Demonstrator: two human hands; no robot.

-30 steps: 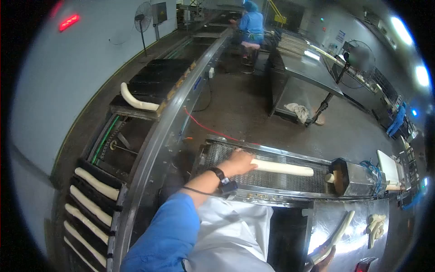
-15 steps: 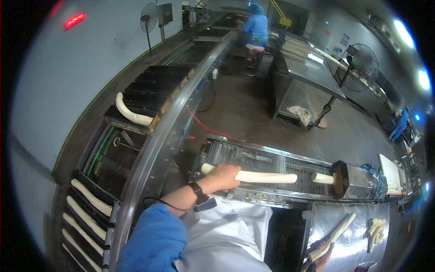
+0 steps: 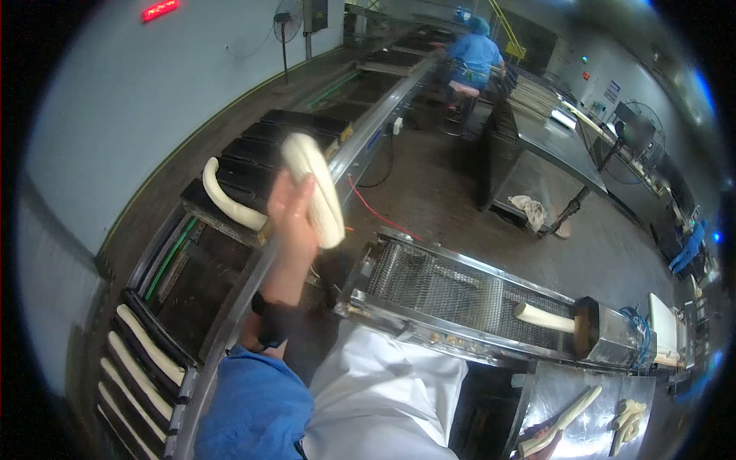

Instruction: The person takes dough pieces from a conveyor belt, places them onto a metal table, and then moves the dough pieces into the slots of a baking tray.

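Open room over silver wire-mesh belt (image 3: 429,285). Pale cylindrical dough log (image 3: 544,318), boxy steel housing (image 3: 613,333) obstruct right end. Long steel rail (image 3: 376,128) between belt and black trays (image 3: 251,153).

Production floor of an industrial bakery

A dough roll (image 3: 546,317) lies on a mesh conveyor (image 3: 410,280) at the mouth of a metal housing (image 3: 617,335); dark trays (image 3: 147,363) hold dough strips (image 3: 149,344) along a steel-sided line (image 3: 364,155). A co-worker (image 3: 475,57) in blue wears a hair cover (image 3: 479,26), and a red digital display (image 3: 159,10) glows near a pedestal fan (image 3: 287,23).
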